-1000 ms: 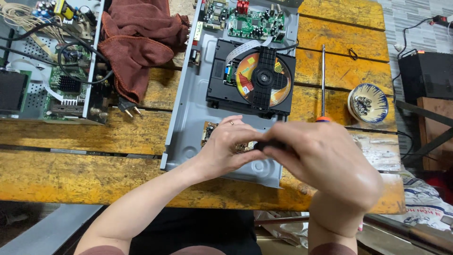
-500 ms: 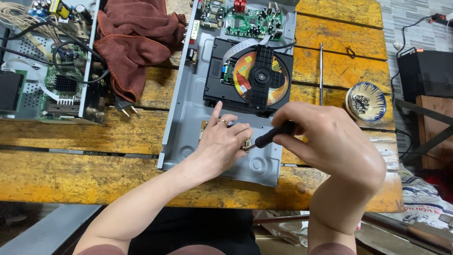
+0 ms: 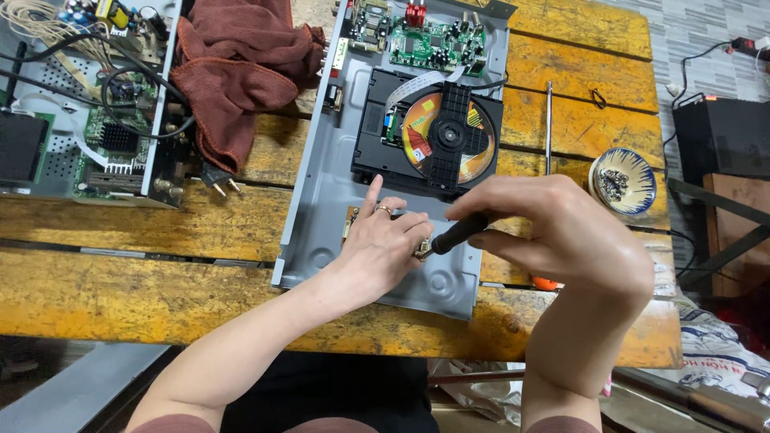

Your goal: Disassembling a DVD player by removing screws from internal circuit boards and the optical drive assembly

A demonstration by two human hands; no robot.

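An opened grey disc player chassis (image 3: 321, 200) lies on a worn yellow wooden table (image 3: 160, 281). Its black drive (image 3: 433, 132) holds an orange disc, with a green circuit board (image 3: 425, 36) behind it. My left hand (image 3: 385, 244) rests on the chassis floor and pinches a small board near the front, index finger pointing at the drive. My right hand (image 3: 561, 232) grips a black-handled screwdriver (image 3: 457, 235); its tip meets the small part under my left fingers. The part itself is mostly hidden.
A brown cloth (image 3: 233, 72) lies at the back left beside another opened device with boards and wires (image 3: 88, 104). A long screwdriver (image 3: 549, 128) and a small blue-rimmed bowl of screws (image 3: 622, 183) sit at the right. A black box (image 3: 722, 136) stands beyond the table edge.
My right hand drew back to the right, uncovering the screwdriver handle. My left hand shifted slightly on the small board and its index finger lifted. The view tilted a little.
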